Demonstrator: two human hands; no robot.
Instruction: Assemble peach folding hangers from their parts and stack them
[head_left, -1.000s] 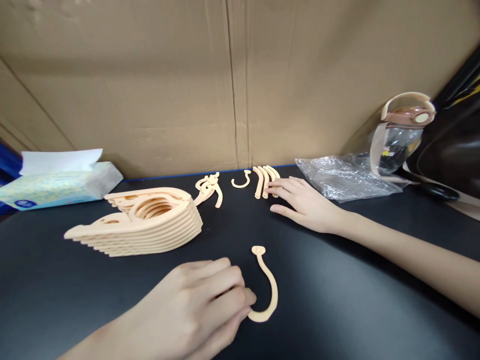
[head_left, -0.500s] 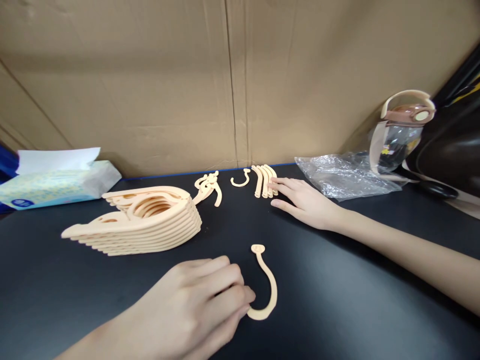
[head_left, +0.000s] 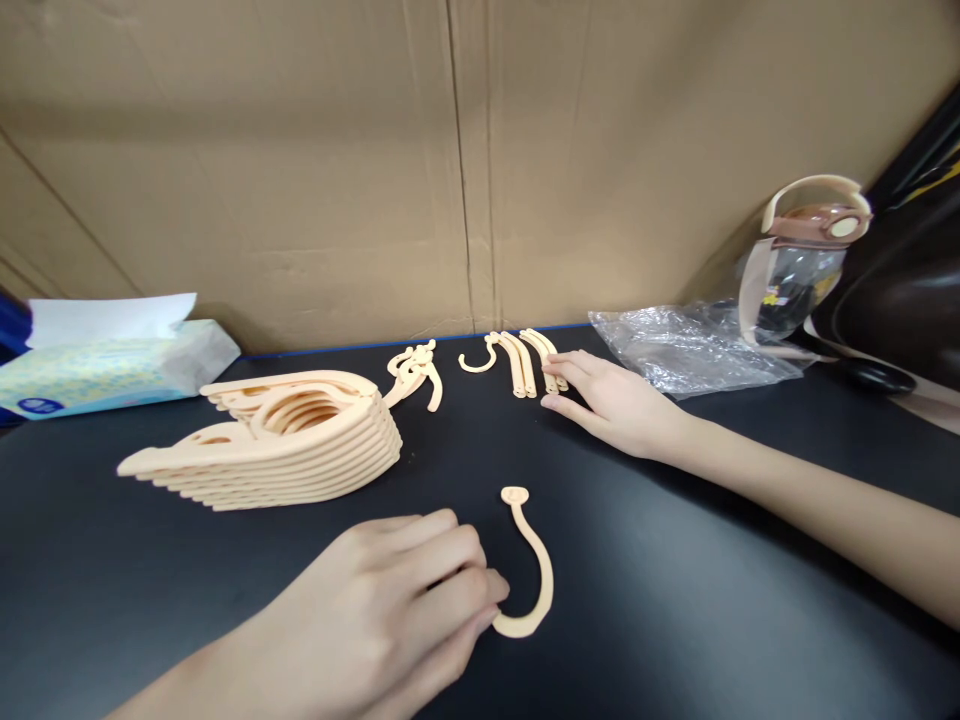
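Near the front of the table, my left hand (head_left: pixel 409 590) is closed with its fingertips on the curled end of a beige plastic hanger hook (head_left: pixel 546 570). The hook lies flat, its wide button-like end pointing away from me. Farther back, my right hand (head_left: pixel 626 405) has its fingers stretched out and its thumb apart. Its fingertips touch the right-hand group of slim, curved beige strips (head_left: pixel 538 345), partly covering them. A second group of curved strips (head_left: pixel 517 365) lies just left of these, with a gap between. Another beige hook (head_left: pixel 480 367) lies left of the strips.
A stack of beige folding-hanger parts (head_left: pixel 337 460) stands at left, with a small jumbled pile of beige pieces (head_left: pixel 414 375) behind it. A tissue pack (head_left: pixel 127 370) is at far left. Clear plastic wrap (head_left: pixel 675 350) and a bottle (head_left: pixel 806 270) stand before the cardboard wall (head_left: pixel 337 180).
The right-hand strips have shifted slightly right with my right hand, and a gap has opened between the two groups. My left hand and its hook have stayed put.
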